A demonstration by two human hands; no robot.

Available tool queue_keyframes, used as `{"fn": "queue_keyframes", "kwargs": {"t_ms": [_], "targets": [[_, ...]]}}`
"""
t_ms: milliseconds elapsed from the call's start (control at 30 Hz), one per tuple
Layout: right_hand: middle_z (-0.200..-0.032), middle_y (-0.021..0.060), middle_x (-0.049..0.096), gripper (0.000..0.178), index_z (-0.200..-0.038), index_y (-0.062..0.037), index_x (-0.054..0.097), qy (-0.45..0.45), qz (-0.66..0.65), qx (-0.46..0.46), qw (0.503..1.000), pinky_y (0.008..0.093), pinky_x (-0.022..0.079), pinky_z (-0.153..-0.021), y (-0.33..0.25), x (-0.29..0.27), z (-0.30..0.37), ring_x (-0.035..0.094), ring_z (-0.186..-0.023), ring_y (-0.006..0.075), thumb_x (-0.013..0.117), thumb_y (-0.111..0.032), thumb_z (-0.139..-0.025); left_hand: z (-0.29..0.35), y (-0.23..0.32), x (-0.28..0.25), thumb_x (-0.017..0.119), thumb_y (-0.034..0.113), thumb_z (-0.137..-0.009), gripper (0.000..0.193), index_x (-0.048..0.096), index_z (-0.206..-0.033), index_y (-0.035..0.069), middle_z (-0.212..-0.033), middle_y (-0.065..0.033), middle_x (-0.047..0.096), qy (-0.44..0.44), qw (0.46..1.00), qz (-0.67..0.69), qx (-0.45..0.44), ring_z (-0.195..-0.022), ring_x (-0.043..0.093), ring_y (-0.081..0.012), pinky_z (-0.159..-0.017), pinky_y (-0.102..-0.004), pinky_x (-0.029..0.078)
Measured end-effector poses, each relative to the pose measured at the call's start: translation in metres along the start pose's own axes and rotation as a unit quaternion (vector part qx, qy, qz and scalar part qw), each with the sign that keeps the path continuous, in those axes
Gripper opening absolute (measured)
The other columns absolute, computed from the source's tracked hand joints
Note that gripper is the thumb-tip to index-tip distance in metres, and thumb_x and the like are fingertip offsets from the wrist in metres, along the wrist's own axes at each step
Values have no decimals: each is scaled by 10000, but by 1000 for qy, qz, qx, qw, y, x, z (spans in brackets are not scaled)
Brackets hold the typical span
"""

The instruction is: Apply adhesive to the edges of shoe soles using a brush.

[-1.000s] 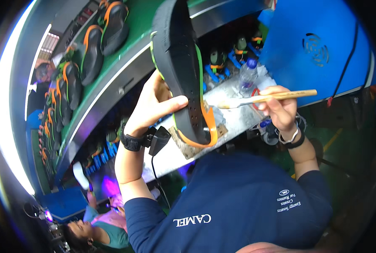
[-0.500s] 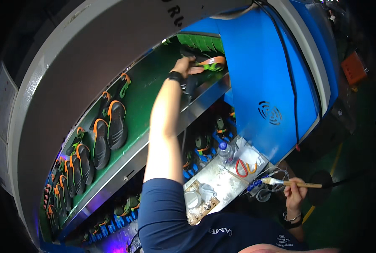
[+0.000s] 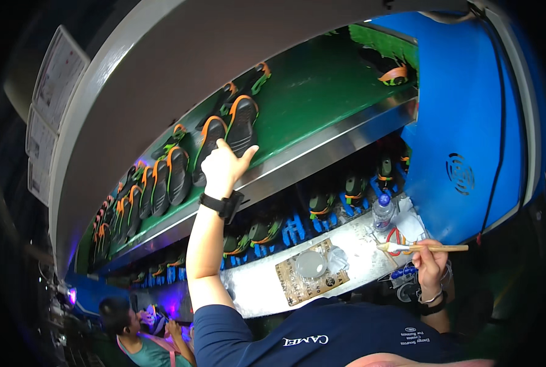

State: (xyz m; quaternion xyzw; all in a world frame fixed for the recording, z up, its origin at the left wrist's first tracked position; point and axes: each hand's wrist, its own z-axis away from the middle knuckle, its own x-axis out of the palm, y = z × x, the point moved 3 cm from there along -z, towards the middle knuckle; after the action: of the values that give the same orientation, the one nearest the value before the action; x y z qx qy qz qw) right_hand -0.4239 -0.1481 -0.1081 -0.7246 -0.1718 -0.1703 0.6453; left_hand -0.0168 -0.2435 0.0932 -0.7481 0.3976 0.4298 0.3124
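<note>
My left hand (image 3: 225, 165), reaching across from the near side, is at the edge of the green conveyor with its thumb spread away from the fingers. It overlaps the lower ends of two black shoe soles with orange edges; the nearer sole (image 3: 243, 125) lies just beyond my fingers. Whether the fingertips touch a sole, I cannot tell. At the right, my right hand (image 3: 430, 264) is closed round the wooden handle of a brush (image 3: 398, 248), whose white-coated tip points left over the bench. More soles and shoe uppers (image 3: 178, 174) stand in a row farther left.
A metal bench (image 3: 254, 293) bears a round white dish (image 3: 310, 264) on cardboard, a purple-capped bottle (image 3: 383, 213) and red-handled scissors (image 3: 395, 237). Below the conveyor (image 3: 322, 92) shoes sit on blue holders (image 3: 294, 229). A blue machine panel (image 3: 463, 122) bounds the right. Another person (image 3: 141, 336) works at lower left.
My left hand has come back from the shoe parts at the conveyor's far right end to the soles at the left. The view has swung left. My right hand keeps the brush.
</note>
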Motion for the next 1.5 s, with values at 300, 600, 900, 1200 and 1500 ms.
{"fn": "queue_keyframes", "kwargs": {"t_ms": [300, 600, 900, 1200, 1500], "targets": [[-586, 61, 521, 156, -886, 12, 524, -110, -65, -3, 992, 181, 341, -447, 3, 44, -10, 420, -471, 76, 536, -113, -792, -28, -26, -4, 624, 516, -588, 851, 325, -1097, -96, -979, -268, 521, -16, 985, 154, -76, -924, 536, -332, -773, -358, 436], [-589, 56, 521, 162, -883, 18, 528, -83, -40, -3, 996, 176, 334, -450, 4, 39, -7, 418, -474, 73, 541, -115, -790, -33, -63, -35, 641, 155, -712, 546, 370, -1157, -7, -1049, -111, 493, 96, 708, 696, 75, -928, 490, -170, -805, -287, 393], [-624, 56, 531, 153, -888, 24, 535, -103, 13, 58, 993, 158, 335, -444, 31, 56, 0, 435, -492, 53, 539, -89, -784, -8, -30, 34, 650, 125, -695, 515, 368, -1109, 6, -980, -82, 510, -41, 658, 751, 45, -897, 528, -207, -731, -335, 447], [-691, 24, 550, 79, -816, 0, 561, -315, 205, 21, 927, 185, 382, -513, 131, 127, 4, 478, -585, 54, 571, -53, -758, 149, -76, 37, 465, 510, -757, 725, 284, -1228, -9, -1189, -219, 386, -128, 455, 880, -45, -988, 481, -315, -889, -421, 363], [-589, 66, 521, 141, -765, 2, 565, -358, 310, 36, 880, 235, 371, -461, 204, 133, 12, 453, -479, 113, 567, -138, -752, 267, -98, 61, 629, 502, -640, 904, 218, -1250, -25, -1185, -244, 374, -169, 405, 893, -99, -995, 468, -362, -819, -456, 422]]}}
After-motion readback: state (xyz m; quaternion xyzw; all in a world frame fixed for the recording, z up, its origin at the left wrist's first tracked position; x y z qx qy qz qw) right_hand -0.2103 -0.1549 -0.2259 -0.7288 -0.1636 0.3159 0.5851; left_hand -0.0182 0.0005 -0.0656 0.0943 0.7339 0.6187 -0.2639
